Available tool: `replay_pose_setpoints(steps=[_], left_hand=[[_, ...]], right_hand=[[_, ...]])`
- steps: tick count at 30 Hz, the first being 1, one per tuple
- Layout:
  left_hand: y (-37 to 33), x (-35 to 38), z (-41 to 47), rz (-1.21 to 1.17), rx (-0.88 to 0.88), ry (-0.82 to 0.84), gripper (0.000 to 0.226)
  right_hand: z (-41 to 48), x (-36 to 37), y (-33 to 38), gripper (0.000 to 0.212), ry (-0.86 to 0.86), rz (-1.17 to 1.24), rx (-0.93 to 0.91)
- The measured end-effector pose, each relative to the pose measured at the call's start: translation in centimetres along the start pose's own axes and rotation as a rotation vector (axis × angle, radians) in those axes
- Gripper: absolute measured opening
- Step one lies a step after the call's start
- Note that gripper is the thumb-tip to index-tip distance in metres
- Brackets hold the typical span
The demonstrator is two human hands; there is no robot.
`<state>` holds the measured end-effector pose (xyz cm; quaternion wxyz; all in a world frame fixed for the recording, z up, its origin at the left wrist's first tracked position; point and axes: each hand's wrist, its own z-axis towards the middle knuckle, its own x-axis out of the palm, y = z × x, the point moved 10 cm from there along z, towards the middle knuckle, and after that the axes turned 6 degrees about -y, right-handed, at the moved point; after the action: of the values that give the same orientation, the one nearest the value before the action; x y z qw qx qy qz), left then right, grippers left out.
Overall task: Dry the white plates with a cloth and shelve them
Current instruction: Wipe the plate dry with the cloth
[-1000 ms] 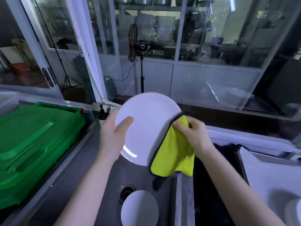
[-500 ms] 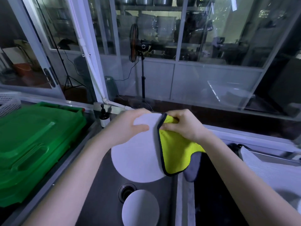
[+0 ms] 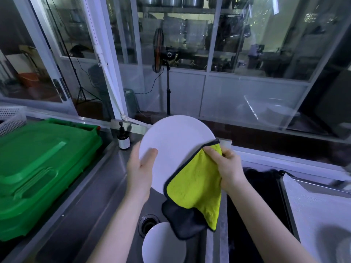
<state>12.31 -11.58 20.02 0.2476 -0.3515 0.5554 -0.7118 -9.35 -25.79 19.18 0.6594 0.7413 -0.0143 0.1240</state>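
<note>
Head view: left hand (image 3: 140,172) grips white plate (image 3: 175,140), right hand (image 3: 228,168) pinches yellow cloth (image 3: 195,184).

The left hand (image 3: 139,169) and right hand (image 3: 227,168) join bare forearms (image 3: 266,223).

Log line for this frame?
phase: drying; left hand: grips round white plate by rim; right hand: holds yellow dark-edged cloth against plate; second white plate: in steel sink

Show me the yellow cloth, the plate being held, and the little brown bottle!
cloth (image 3: 195,183), head view, middle of its yellow side.
held plate (image 3: 174,143), head view, bare white face above the cloth.
bottle (image 3: 123,143), head view, pale label on its body.
</note>
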Motion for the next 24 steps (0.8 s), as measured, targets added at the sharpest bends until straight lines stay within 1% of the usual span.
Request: replay_pose_setpoints(steps=[2,4,6,8,10,11,12,13,15,16,17,19,20,21,22,24], left_hand=[[-1.2,0.2,0.6,0.063,0.068,0.038,0.034],[-2.8,0.5,1.2,0.156,0.144,0.11,0.039],[-4.3,1.2,1.6,0.269,0.22,0.211,0.038],[-5.3,2.7,2.0,0.442,0.282,0.348,0.035],[-5.9,4.7,1.5,0.612,0.366,0.491,0.034],[-5.9,5.5,1.2,0.657,0.395,0.539,0.034],[-5.8,5.9,1.1,0.674,0.407,0.554,0.035],[-5.8,5.8,1.1,0.663,0.403,0.532,0.035],[-5.8,4.5,1.6,0.576,0.358,0.424,0.033],[-5.7,3.6,1.8,0.493,0.32,0.359,0.032],[-5.6,2.6,1.9,0.393,0.278,0.29,0.037],[-5.0,1.0,2.0,0.181,0.173,0.149,0.046],[-4.6,0.5,1.9,0.108,0.128,0.096,0.045],[-4.3,0.3,1.8,0.083,0.099,0.067,0.043],[-4.2,0.4,1.8,0.098,0.084,0.069,0.04],[-4.6,1.0,1.8,0.182,0.11,0.163,0.039]], right_hand=[[0.1,0.2,0.3,0.016,0.046,-0.046,-0.01],[0.4,0.7,2.5,0.014,0.122,-0.155,-0.114],[0.4,1.8,5.6,0.01,0.212,-0.342,-0.291],[-0.1,4.0,8.1,0.013,0.33,-0.588,-0.466],[-1.1,6.6,8.8,0.012,0.477,-0.792,-0.575],[-1.6,7.5,8.8,0.013,0.528,-0.848,-0.605],[-1.8,7.9,8.7,0.015,0.542,-0.868,-0.62],[-1.8,7.8,8.7,0.015,0.525,-0.851,-0.621],[-1.2,6.3,8.7,0.011,0.439,-0.742,-0.581],[-0.8,5.0,8.2,0.011,0.379,-0.661,-0.544],[-0.5,3.6,7.4,0.011,0.313,-0.563,-0.49],[-0.2,1.1,4.2,0.007,0.205,-0.316,-0.303],[-0.4,0.5,2.2,0.005,0.177,-0.193,-0.18],[-0.7,0.3,0.4,0.004,0.16,-0.099,-0.072],[-1.0,0.2,-0.8,0.004,0.146,-0.057,-0.003],[-0.7,0.0,-1.0,0.003,0.137,-0.092,0.02]])
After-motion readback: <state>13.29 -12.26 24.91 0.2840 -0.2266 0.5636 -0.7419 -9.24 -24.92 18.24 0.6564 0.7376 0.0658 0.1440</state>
